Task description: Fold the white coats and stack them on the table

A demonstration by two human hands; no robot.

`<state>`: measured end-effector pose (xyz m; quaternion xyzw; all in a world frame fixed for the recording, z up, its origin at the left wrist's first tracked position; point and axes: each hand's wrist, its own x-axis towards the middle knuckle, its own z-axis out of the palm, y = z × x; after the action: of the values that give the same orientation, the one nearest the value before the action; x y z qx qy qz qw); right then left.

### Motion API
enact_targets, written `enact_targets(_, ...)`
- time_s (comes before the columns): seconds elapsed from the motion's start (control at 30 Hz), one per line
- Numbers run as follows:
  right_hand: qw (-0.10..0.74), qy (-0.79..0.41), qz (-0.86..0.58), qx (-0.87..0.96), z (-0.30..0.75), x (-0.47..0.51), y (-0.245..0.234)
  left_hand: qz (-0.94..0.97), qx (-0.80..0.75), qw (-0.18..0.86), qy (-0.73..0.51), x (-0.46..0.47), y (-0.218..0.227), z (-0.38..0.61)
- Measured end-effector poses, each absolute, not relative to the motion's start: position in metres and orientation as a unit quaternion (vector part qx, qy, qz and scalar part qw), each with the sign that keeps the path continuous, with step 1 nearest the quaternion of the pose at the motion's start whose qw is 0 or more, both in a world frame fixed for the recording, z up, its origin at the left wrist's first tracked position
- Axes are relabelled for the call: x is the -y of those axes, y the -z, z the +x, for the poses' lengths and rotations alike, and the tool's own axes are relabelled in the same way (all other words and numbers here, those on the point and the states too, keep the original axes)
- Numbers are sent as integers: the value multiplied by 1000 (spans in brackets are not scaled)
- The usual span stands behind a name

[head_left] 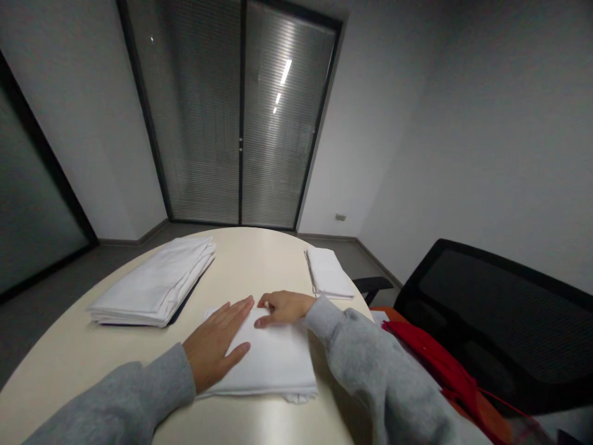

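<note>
A folded white cloth (278, 364) lies flat on the round table in front of me, its near edge slightly frayed or rumpled at the right corner. My left hand (217, 343) rests on the cloth's left side, palm down, with the thumb spread away from the fingers. Near the far edge of the same cloth, my right hand (282, 308) touches it from above, thumb and index finger apart and the other fingers curled. Nothing shows between the fingers of either hand.
A stack of folded white cloths (157, 281) lies at the table's left, with something dark under it. Another folded white cloth (330, 272) is near the right edge of the table (259, 259). A black mesh chair (463, 309) stands at right, bearing a red cloth item (430, 346).
</note>
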<state>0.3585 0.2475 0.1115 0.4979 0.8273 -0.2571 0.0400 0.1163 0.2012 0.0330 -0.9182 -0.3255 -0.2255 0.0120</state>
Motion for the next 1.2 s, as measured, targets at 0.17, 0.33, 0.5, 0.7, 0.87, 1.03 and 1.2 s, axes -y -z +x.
enact_targets(0.17,1,440,399,-804,327,-271,-110,-919,288,-44,266,-200,-42,117)
enact_targets(0.33,-51,539,400,-739,341,-262,-105,-884,319,-42,340,-205,-59,109)
enact_targets(0.5,-202,565,449,-662,408,-260,-132,-824,366,-36,432,-208,-80,97)
enact_targets(0.7,-403,527,550,-508,513,-299,-167,-843,350,-50,406,-197,-79,99)
enact_targets(0.87,-457,470,609,-446,569,-333,-159,-870,343,-32,353,-195,-60,107)
enact_targets(1.03,-430,434,676,-412,588,-343,-114,-899,288,-3,329,-214,-40,105)
enact_targets(1.2,-397,358,737,-414,594,-350,-85,-924,238,-4,300,-223,-32,104)
